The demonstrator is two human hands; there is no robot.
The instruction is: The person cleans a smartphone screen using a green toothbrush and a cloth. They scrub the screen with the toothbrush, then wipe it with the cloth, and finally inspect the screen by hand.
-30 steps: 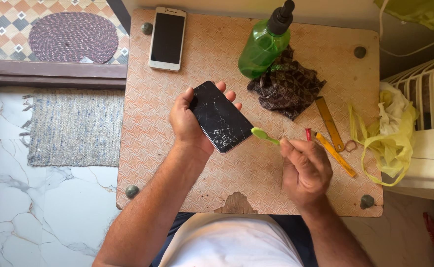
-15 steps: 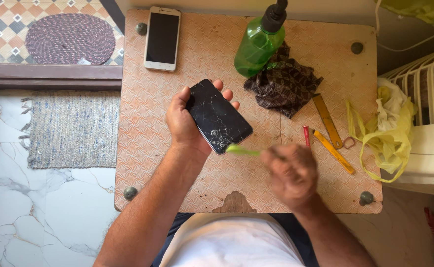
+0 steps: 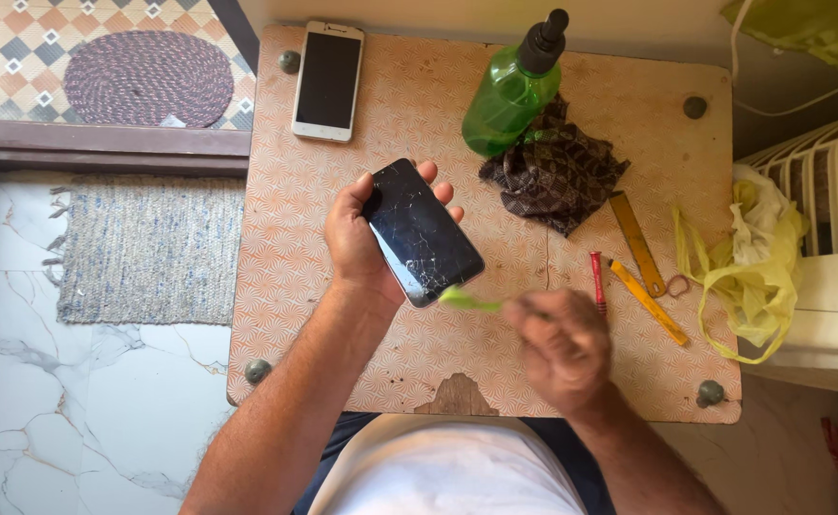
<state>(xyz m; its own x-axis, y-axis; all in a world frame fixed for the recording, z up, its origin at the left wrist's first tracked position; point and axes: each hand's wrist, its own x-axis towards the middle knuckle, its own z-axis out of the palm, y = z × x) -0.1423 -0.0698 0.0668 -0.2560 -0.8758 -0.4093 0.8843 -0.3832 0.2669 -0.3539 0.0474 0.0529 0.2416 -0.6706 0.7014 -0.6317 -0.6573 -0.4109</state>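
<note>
Cracked black phone (image 3: 422, 234), held face up in the left hand (image 3: 362, 238) above the middle of a worn patterned table (image 3: 342, 324), fingers wrapped behind it and tips showing at its top edge. Right hand (image 3: 562, 348), blurred, closed around a thin green tool (image 3: 468, 301) whose tip meets the phone's lower corner. White phone (image 3: 327, 80), lying flat near the table's far left corner. Green spray bottle (image 3: 514, 91), resting against a dark crumpled cloth (image 3: 557, 176). Yellow rulers (image 3: 640, 267) and a red pen (image 3: 596, 281), lying just right of the hand. Yellow plastic bag (image 3: 753, 277), hanging off the right edge.
</note>
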